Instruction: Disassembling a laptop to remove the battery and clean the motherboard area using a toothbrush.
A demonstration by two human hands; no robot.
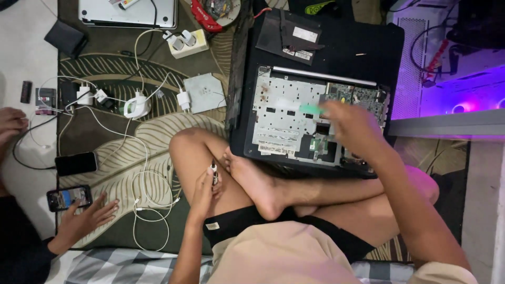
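Note:
I sit cross-legged on a patterned rug with an opened black laptop (315, 52) lying in front of my feet, its metal inner frame (286, 113) and circuit board exposed. My right hand (352, 129) hovers over the laptop's middle and grips a small light-green tool (311, 109) whose tip points left. My left hand (206, 190) rests on my left knee and holds a small dark cylindrical object (214, 172) upright between its fingers.
Another person's hands (87, 215) sit at the left by two phones (69, 198). White chargers and cables (138, 105) sprawl across the rug, with a power strip (185, 42), a silver laptop (128, 13) and a metal plate (205, 92). A purple-lit computer case (452, 79) stands right.

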